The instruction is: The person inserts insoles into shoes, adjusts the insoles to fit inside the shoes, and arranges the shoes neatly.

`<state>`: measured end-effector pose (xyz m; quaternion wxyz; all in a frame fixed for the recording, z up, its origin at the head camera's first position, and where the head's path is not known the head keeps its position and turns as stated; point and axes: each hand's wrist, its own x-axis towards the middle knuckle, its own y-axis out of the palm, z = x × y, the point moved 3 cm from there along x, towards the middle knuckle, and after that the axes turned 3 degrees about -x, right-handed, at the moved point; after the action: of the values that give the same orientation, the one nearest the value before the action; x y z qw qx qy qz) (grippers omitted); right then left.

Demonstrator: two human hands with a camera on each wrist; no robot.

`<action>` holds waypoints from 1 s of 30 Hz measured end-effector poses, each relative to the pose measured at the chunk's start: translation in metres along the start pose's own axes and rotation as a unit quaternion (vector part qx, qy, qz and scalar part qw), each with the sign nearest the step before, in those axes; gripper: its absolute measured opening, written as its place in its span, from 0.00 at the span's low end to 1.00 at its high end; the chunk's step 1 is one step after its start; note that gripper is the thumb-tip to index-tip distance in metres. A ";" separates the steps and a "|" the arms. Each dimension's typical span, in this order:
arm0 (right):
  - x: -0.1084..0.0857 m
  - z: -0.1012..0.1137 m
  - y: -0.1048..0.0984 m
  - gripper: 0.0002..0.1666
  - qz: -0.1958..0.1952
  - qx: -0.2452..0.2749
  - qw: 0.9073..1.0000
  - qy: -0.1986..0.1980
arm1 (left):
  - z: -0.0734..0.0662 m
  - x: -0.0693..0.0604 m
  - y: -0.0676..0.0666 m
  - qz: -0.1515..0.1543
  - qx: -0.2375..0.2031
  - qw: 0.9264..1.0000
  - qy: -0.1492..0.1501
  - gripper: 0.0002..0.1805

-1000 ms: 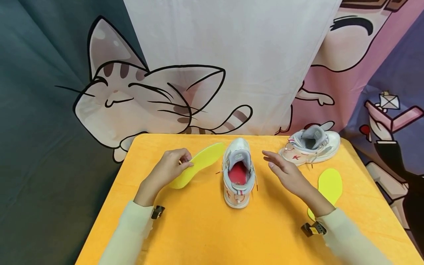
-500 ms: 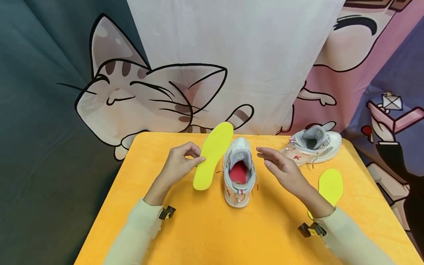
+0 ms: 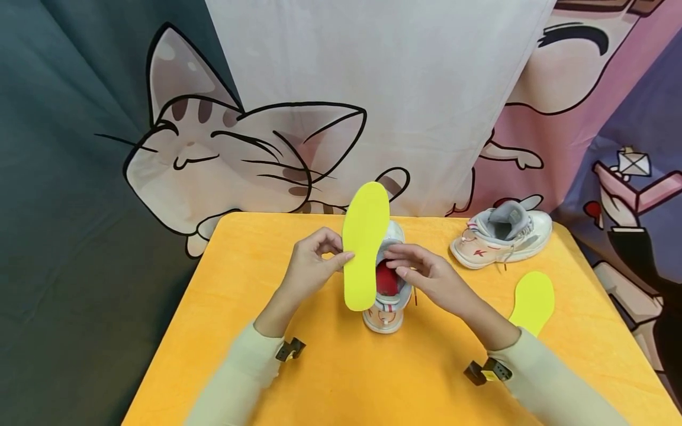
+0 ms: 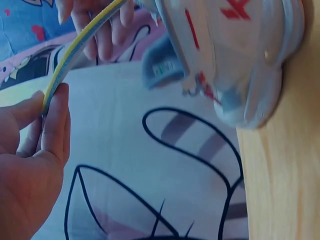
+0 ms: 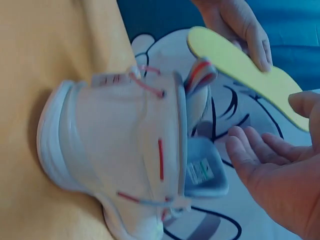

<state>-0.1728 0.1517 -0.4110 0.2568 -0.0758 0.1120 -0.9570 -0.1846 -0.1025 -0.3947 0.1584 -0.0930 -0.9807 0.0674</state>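
Observation:
My left hand (image 3: 317, 260) pinches a yellow insole (image 3: 366, 242) by its left edge, thumb on the near face. The insole stands upright above a white sneaker (image 3: 385, 322) and hides its left part in the head view. In the left wrist view the insole (image 4: 70, 52) is seen edge-on, with a bluish underside. A red lining shows inside the sneaker. My right hand (image 3: 428, 278) hovers over the sneaker's right side, fingers extended and holding nothing. In the right wrist view that hand (image 5: 280, 165) is beside the sneaker's tongue (image 5: 205, 167), apart from the shoe.
A second white sneaker (image 3: 501, 234) lies at the table's back right. In front of it a second yellow insole (image 3: 534, 302) lies flat, partly behind the right forearm. The yellow tabletop (image 3: 341, 378) ends at a printed curtain (image 3: 426, 106).
My left hand has carried the insole rightward, and the insole has turned from slanting to nearly upright over the sneaker. My right hand has moved left toward the shoe.

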 end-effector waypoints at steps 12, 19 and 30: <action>0.004 -0.005 0.014 0.15 -0.017 -0.075 0.996 0.046 | -0.001 -0.008 0.026 -0.018 -0.037 0.999 0.030 0.10; 0.001 -0.002 0.015 0.11 -0.024 -0.054 0.998 0.016 | -0.004 -0.008 0.030 -0.018 -0.049 0.998 0.030 0.10; -0.002 0.009 0.009 0.11 -0.057 -0.082 0.995 -0.013 | -0.016 -0.003 0.031 0.015 -0.063 0.998 0.019 0.09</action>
<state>-0.1654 0.1436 -0.4050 0.1965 -0.1151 0.1823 -0.9565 -0.1720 -0.0709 -0.3851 0.1697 -0.1187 -0.9783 0.0060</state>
